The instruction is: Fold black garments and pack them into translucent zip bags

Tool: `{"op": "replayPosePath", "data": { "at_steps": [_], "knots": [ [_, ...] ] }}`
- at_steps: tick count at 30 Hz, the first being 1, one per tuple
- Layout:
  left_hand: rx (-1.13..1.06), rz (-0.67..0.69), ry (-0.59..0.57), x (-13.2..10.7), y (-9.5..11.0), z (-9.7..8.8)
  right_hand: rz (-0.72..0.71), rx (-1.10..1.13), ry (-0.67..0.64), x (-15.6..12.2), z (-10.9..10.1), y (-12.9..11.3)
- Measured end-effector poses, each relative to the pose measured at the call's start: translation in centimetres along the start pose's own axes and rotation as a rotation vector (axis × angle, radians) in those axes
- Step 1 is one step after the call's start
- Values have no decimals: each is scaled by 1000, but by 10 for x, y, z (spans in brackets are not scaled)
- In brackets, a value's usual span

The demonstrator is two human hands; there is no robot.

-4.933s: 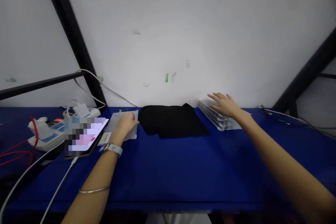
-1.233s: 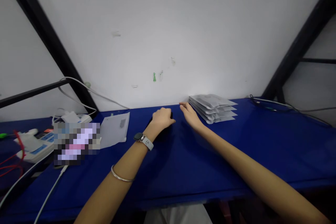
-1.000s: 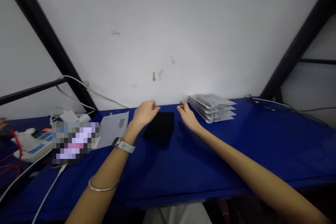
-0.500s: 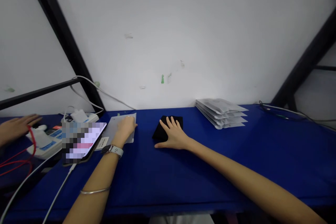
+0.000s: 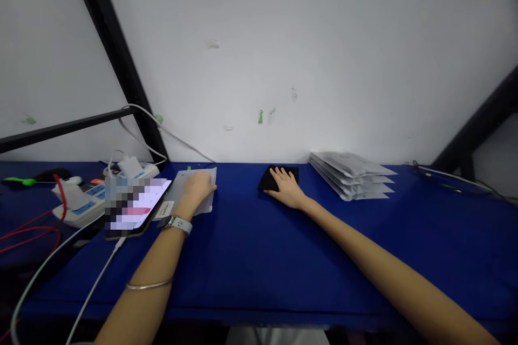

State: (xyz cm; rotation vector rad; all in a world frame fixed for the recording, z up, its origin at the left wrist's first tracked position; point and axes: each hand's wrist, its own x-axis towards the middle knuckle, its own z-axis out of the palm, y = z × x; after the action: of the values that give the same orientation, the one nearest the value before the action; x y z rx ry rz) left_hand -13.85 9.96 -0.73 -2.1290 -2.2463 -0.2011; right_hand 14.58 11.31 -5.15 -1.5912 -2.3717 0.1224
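My left hand (image 5: 198,188) has its fingers curled over a frosted plastic zip bag (image 5: 207,205) that lies flat at the left of the blue table. A white label (image 5: 165,209) shows at the bag's lower left corner. Right of it, near the wall, lies a folded black cloth item (image 5: 266,181). My right hand (image 5: 288,188) rests palm down on this cloth, fingers spread. Farther right is a stack of several filled frosted bags (image 5: 348,164), apart from my right hand.
Beside my left wrist a phone (image 5: 140,207) with a lit screen lies on the table, a white cable (image 5: 97,283) running from it. Power strips (image 5: 87,207) and red cords (image 5: 30,232) are at far left. Thin cables (image 5: 453,175) lie at the back right.
My right hand and the black cloth have moved away from me toward the wall and slightly right. My left hand stays on the bag. Another person's hand at far left is gone from view.
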Motion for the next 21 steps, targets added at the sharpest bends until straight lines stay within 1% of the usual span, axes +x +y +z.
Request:
{"op": "replayPosePath", "data": {
  "at_steps": [4,7,9,11,13,14,16,19,20,21],
  "knots": [
    [-15,11,-33,0,-4,-1,5,-11,-6,-4,-3,-1],
    [-88,28,-40,0,1,1,-36,8,-23,-7,-7,1],
    [-220,104,-62,-2,14,5,-93,25,-40,-9,-9,4],
    [-372,235,-80,-4,31,11,-139,34,-45,-10,-8,8],
    [-473,332,-65,-6,48,19,-151,25,-27,-9,-7,11],
    [-502,352,-48,-7,56,22,-136,16,-12,-8,-5,11],
    [-541,359,-8,-9,65,29,-49,10,28,-5,-4,8],
    [-586,377,35,-10,70,37,152,83,93,-3,-3,-6],
    [-603,386,47,-10,71,39,194,133,113,-3,-2,-13],
    [-621,396,59,-10,72,41,205,187,128,-5,-1,-20]
  ]
}}
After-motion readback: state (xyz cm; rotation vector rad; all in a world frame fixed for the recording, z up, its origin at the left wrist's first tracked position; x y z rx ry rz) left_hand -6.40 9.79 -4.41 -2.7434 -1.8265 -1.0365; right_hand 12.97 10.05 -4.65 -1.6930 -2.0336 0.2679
